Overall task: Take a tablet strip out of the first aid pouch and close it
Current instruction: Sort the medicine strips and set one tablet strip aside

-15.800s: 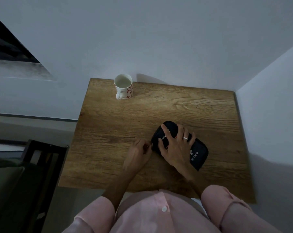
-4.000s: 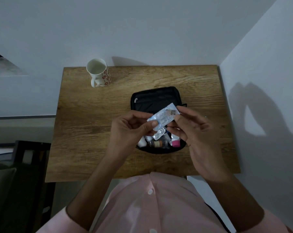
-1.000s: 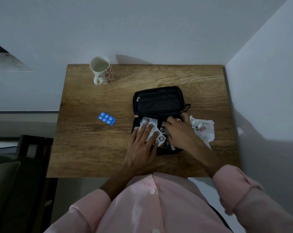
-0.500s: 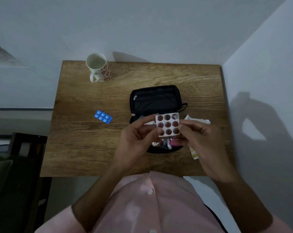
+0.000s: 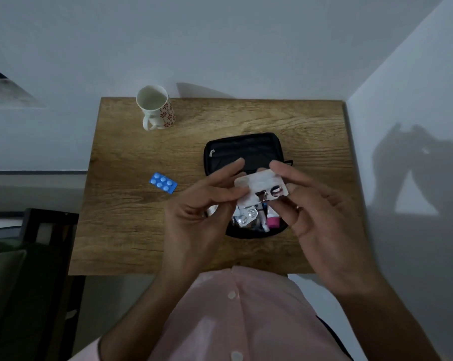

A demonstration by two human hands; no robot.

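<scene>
The black first aid pouch (image 5: 242,148) lies unzipped on the wooden table (image 5: 131,230), its lid flat toward the wall. Its near half holds several foil strips (image 5: 245,216) and small bottles, one with a pink cap (image 5: 273,221). Above the pouch, my left hand (image 5: 196,212) and my right hand (image 5: 316,214) together pinch a whitish tablet strip (image 5: 262,185) with dark tablets at its near edge. A blue tablet strip (image 5: 163,182) lies flat on the table left of the pouch.
A white mug (image 5: 156,106) with red flowers stands at the table's far left corner. Walls close off the far and right sides. A dark chair (image 5: 45,256) stands left of the table.
The strip held by both hands has turned: half a second ago its face with rows of dark tablets showed, now mostly its pale side shows. The hands stay raised over the pouch.
</scene>
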